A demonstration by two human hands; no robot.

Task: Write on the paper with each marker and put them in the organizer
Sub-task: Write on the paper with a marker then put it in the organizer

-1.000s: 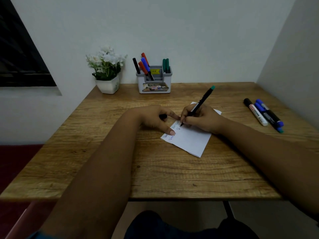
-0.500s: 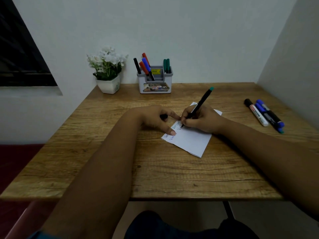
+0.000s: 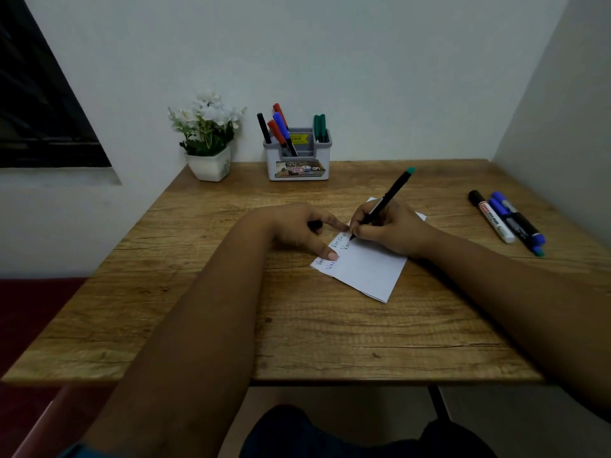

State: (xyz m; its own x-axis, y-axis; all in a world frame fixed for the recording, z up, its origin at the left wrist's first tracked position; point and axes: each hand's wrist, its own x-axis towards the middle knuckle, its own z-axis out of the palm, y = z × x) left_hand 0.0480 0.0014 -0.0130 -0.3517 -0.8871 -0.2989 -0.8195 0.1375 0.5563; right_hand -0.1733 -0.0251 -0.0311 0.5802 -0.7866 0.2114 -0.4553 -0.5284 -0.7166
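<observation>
Green-tipped marker [image 3: 386, 200] pinched in right hand [image 3: 391, 228], nib on paper [image 3: 367, 269], left hand [image 3: 302, 231] pinning its edge and curled on a dark cap; several markers already in organizer [image 3: 297, 161] beyond the paper, three more markers [image 3: 507, 221] waiting right of it.

Black green-ended marker [image 3: 385, 201] tilted, tip on folded white paper [image 3: 367, 271], grey organizer [image 3: 299, 160] behind

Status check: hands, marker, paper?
Right hand writing with green-ended marker. Left hand pins paper, cap in grip. Nothing in the way.
</observation>
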